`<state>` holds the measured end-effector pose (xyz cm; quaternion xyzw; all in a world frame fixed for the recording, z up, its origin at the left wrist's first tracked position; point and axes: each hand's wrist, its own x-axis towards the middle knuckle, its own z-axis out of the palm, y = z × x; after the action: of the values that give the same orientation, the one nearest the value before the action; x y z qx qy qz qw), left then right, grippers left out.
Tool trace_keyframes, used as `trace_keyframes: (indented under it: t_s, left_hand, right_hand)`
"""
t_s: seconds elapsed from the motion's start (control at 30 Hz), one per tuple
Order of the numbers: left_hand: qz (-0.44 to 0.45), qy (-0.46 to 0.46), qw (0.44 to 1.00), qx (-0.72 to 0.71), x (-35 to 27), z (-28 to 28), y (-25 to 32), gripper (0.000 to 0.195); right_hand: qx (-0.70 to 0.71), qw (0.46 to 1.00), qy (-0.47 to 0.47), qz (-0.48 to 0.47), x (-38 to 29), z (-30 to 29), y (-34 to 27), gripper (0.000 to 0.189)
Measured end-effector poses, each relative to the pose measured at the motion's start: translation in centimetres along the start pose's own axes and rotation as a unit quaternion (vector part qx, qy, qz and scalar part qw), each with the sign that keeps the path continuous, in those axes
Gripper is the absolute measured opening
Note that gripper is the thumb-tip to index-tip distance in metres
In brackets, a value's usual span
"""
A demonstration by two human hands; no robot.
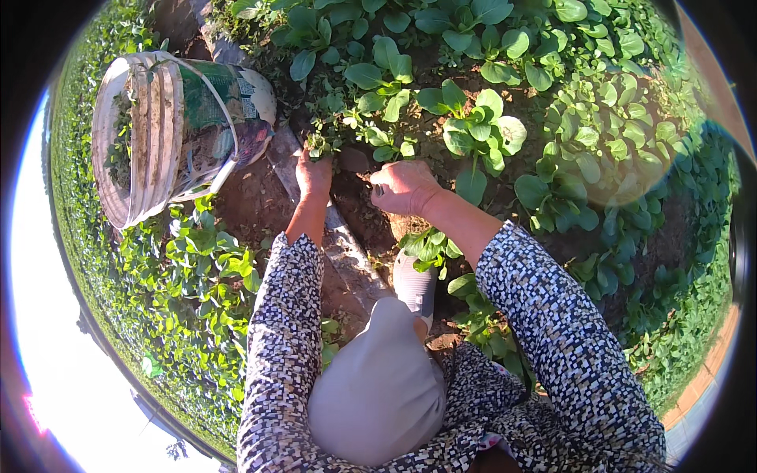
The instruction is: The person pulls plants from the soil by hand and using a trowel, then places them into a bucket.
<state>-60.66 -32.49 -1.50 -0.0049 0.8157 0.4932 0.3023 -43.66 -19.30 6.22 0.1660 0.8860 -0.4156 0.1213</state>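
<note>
My left hand [314, 174] is closed around a small bunch of leafy weeds [320, 145] above the soil beside a strip of plastic sheet. To its right, my right hand [402, 187] is low over the dirt with its fingers curled; a small dark object, perhaps part of a tool, shows at the fingers, too unclear to name. Young leafy green plants [385, 145] grow just beyond both hands. At the upper left a dirty plastic bucket [157, 118] lies tilted, its mouth facing left, with some pulled greenery [120, 139] inside.
The strip of plastic sheet [349, 248] runs between the plant rows towards my shoe [415, 284]. My knee [378, 390] is bent below my hands. Broad-leaved greens [479, 127] grow thickly at the right, and more leafy plants [201, 254] stand below the bucket.
</note>
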Motion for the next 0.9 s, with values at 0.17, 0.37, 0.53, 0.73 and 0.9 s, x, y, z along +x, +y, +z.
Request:
trace_keyframes:
  t_s: [0.17, 0.37, 0.53, 0.73, 0.9]
  left_hand:
    - [-0.076, 0.025, 0.971, -0.223, -1.1, -0.8, 1.1, 0.019]
    - [0.146, -0.011, 0.958, 0.248, 3.3, -2.1, -1.5, 0.039]
    - [0.029, -0.084, 0.993, 0.077, 5.5, -4.7, -2.6, 0.042]
    - [-0.129, -0.109, 0.952, -0.255, -2.3, -1.2, -1.6, 0.018]
    - [0.011, -0.04, 0.987, -0.153, -3.2, 3.9, -0.6, 0.061]
  right_hand:
    - [0.0, 0.998, 0.059, -0.006, -2.0, -0.4, 2.1, 0.022]
    - [-0.008, 1.0, -0.011, 0.015, 1.4, -1.7, -2.2, 0.021]
    - [-0.041, 0.999, -0.022, 0.012, -1.0, -1.4, -2.1, 0.028]
    - [-0.038, 0.996, 0.065, 0.056, -7.4, -3.0, -0.5, 0.015]
    - [-0.057, 0.987, 0.118, 0.098, -7.9, -2.8, -1.7, 0.016]
